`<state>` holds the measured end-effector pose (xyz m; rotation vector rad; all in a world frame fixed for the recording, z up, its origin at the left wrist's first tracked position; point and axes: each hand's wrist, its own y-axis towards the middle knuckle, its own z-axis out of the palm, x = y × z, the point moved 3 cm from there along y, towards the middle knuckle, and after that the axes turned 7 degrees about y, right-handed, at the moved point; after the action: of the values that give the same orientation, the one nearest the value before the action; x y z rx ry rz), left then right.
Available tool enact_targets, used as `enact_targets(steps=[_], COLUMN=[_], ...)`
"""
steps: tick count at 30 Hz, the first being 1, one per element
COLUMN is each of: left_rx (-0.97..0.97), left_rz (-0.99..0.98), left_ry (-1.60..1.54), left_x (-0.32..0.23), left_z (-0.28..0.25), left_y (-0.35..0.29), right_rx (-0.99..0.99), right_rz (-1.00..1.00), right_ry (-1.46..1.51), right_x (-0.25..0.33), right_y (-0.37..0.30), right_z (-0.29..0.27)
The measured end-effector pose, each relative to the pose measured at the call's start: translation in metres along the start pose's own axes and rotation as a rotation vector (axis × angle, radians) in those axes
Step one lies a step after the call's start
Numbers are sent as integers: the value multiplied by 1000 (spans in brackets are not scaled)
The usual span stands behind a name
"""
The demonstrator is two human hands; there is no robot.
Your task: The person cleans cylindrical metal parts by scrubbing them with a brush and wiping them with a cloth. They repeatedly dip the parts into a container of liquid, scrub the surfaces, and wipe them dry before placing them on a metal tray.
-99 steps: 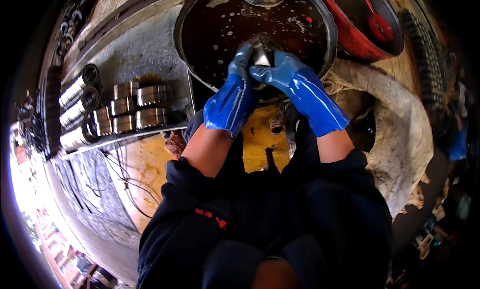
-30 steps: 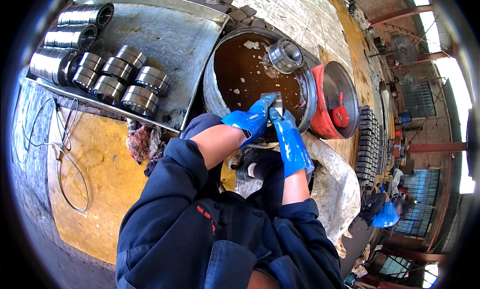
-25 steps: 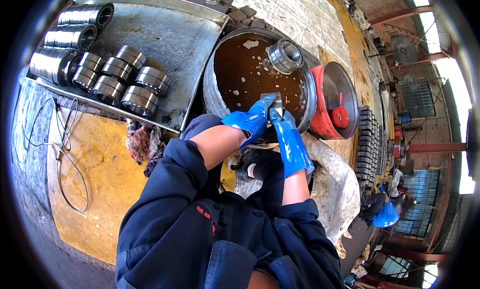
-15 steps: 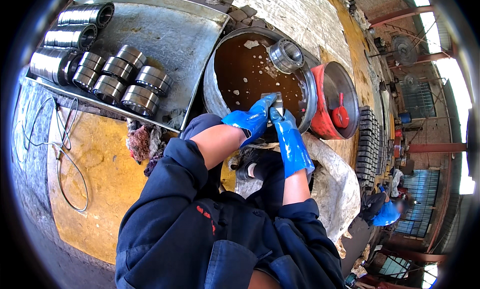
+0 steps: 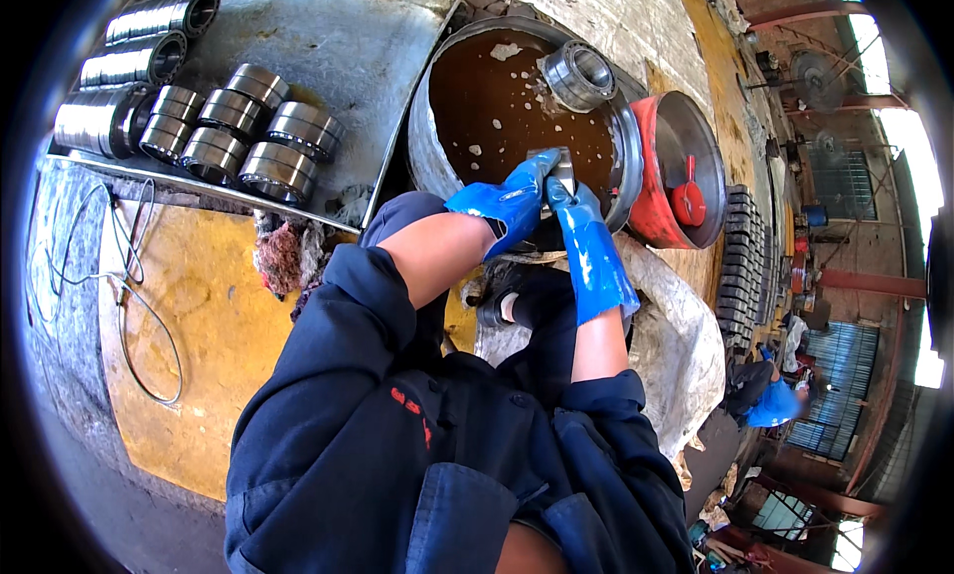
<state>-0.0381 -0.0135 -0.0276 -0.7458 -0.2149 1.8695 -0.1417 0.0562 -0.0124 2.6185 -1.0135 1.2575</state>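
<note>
Both of my hands wear blue rubber gloves and meet over the near side of a round metal tub (image 5: 421,147) of brown liquid. Between them is a small shiny metal ring (image 5: 563,170), mostly covered by the gloves. My left hand (image 5: 512,200) has its fingers closed on the ring's left side. My right hand (image 5: 578,216) grips it from the right and below. A larger steel bearing (image 5: 578,77) rests at the tub's far right rim, tilted, with its bore showing. Pale flecks of foam float on the liquid.
At left, a metal tray (image 5: 338,47) carries several shiny bearing rings (image 5: 229,112). Right of the tub stands a red drum (image 5: 648,166) with a red ladle (image 5: 688,203) inside. Stacked dark metal parts (image 5: 743,266) lie beyond. A person in blue (image 5: 773,403) works farther off. A cable loop (image 5: 124,286) lies at left.
My hands and the ring have shifted slightly up in the picture and a little right, still gripping. The whole view has moved slightly; the tub and drum appear higher.
</note>
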Motion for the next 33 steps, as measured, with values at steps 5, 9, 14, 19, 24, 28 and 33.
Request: enact_targets(steps=[5,9,14,19,24,28,33], left_rx=[-29,58,80,29,35,35,36], left_rz=[45,38,84,50,50,103,40], left_ry=[74,76,125,132,180,152,86], left_x=[2,4,0,-5,-10,0,1], left_z=[0,-5,-5,4,5,0,-1], left_y=[0,5,2,-14,-24,-3,-1], right_rx=[13,-10,-25,-14,-3,-5,-24], right_rz=[-2,1,18,-17,-11,-18,-23], right_ry=[10,4,-8,41,46,93,41], right_x=[-9,-18,-7,-16,-10,-18,-17], right_y=[6,10,5,7,4,6,7], right_z=[-1,1,0,-1,-3,-1,1])
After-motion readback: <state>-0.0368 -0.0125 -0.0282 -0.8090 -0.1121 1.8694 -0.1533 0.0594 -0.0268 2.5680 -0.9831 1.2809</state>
